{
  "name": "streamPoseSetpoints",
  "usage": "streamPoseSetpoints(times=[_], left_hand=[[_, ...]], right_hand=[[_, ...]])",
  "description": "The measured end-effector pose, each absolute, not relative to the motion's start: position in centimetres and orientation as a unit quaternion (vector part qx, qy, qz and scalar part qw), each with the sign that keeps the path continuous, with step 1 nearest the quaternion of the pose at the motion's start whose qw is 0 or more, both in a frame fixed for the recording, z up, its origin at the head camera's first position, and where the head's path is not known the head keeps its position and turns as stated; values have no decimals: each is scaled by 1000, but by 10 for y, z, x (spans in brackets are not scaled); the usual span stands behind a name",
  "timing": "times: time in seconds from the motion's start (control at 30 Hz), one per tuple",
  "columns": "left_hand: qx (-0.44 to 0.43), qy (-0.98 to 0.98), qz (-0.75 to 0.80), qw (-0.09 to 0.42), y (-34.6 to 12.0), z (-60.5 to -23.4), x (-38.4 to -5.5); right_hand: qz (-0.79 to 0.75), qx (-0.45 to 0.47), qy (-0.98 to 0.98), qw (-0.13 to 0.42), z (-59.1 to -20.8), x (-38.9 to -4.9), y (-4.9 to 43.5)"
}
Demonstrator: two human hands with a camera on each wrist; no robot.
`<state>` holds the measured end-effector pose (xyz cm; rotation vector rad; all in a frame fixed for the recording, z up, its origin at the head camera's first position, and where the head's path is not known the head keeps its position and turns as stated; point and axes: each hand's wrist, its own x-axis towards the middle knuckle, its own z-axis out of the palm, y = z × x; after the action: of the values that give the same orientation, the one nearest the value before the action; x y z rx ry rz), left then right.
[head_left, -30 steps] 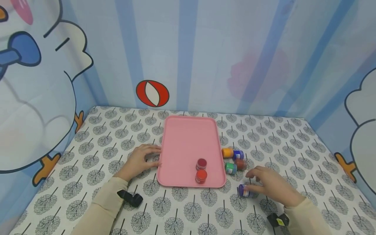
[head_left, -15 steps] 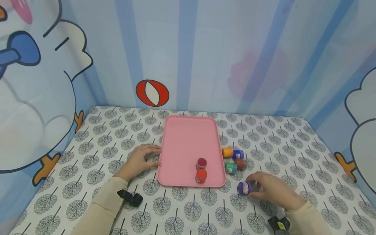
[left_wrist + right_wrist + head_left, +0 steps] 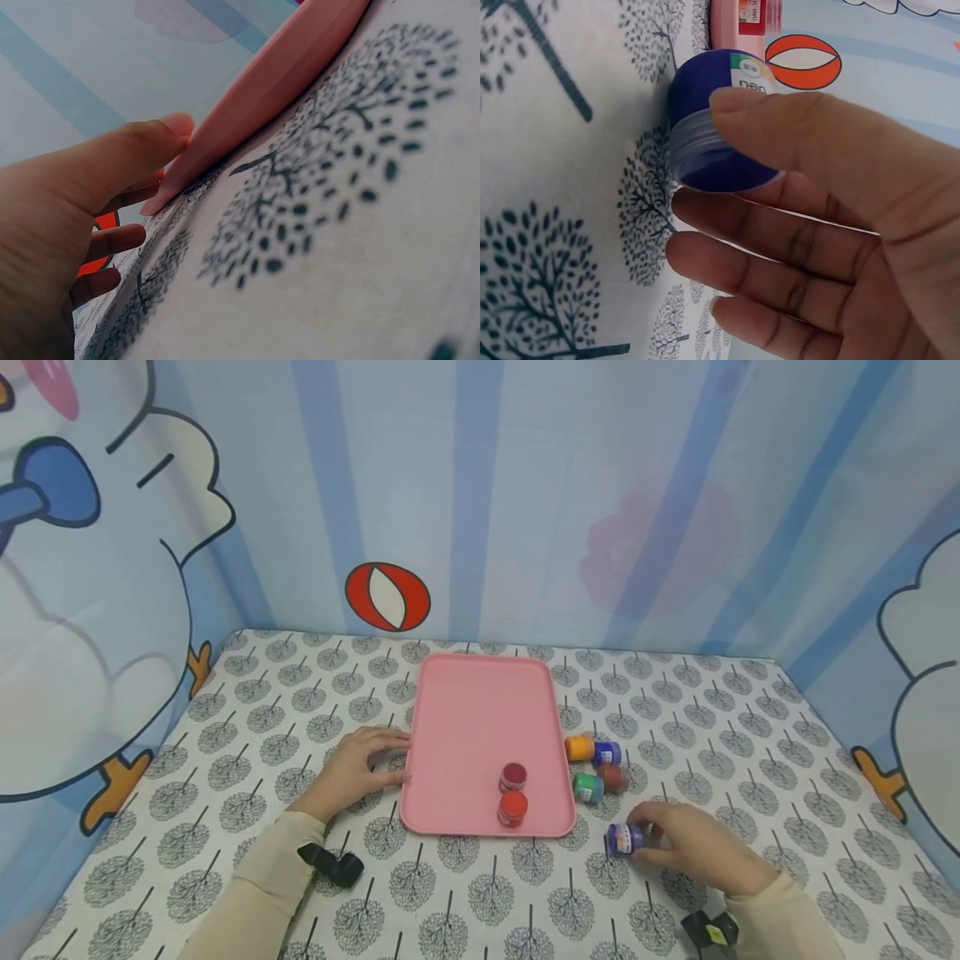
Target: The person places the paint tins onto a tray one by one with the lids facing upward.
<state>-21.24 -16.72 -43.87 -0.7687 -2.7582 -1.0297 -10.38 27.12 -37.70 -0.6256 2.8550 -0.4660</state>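
Observation:
A purple paint jar (image 3: 619, 840) lies on its side on the tablecloth, right of the pink tray (image 3: 480, 710). My right hand (image 3: 693, 843) pinches it by one end; in the right wrist view the thumb presses the jar (image 3: 712, 161) near its label, and the other fingers are spread below. Two jars stand in the tray's near right part, a dark red one (image 3: 513, 777) and a bright red one (image 3: 513, 808). At the tray's left edge, my left hand (image 3: 356, 772) touches the rim with thumb and fingers extended; the left wrist view shows the thumb on the tray wall (image 3: 247, 97).
Beside the tray's right edge lie an orange jar (image 3: 579, 747), a blue jar (image 3: 607, 752), a brown jar (image 3: 613, 778) and a green jar (image 3: 588, 787), close together. A tree-patterned cloth (image 3: 450, 893) covers the table. Behind hangs a blue striped curtain (image 3: 525, 510).
The purple jar has shifted slightly and turned, so its label shows differently. My right hand has moved a little and its fingers have lowered around the jar. The left hand has stayed in place.

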Motion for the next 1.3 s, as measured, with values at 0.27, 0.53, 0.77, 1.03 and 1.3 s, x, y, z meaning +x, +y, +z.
streamPoseSetpoints(times=[0.27,0.53,0.77,1.03,1.3], left_hand=[[-247,-907,-339,43,-168,-440,-213],[-245,-907,-341,41,-167,-439,-213],[-246,-907,-339,42,-168,-439,-213],[-252,-906,-337,50,-168,-438,-212],[-250,-906,-337,46,-166,-435,-210]], right_hand=[[-164,-219,958,85,-374,-104,271],[-172,-232,954,77,-369,-105,269],[-144,-246,958,33,-364,-107,266],[-128,-252,959,-7,-356,-112,257],[-111,-255,960,-14,-349,-118,247]])
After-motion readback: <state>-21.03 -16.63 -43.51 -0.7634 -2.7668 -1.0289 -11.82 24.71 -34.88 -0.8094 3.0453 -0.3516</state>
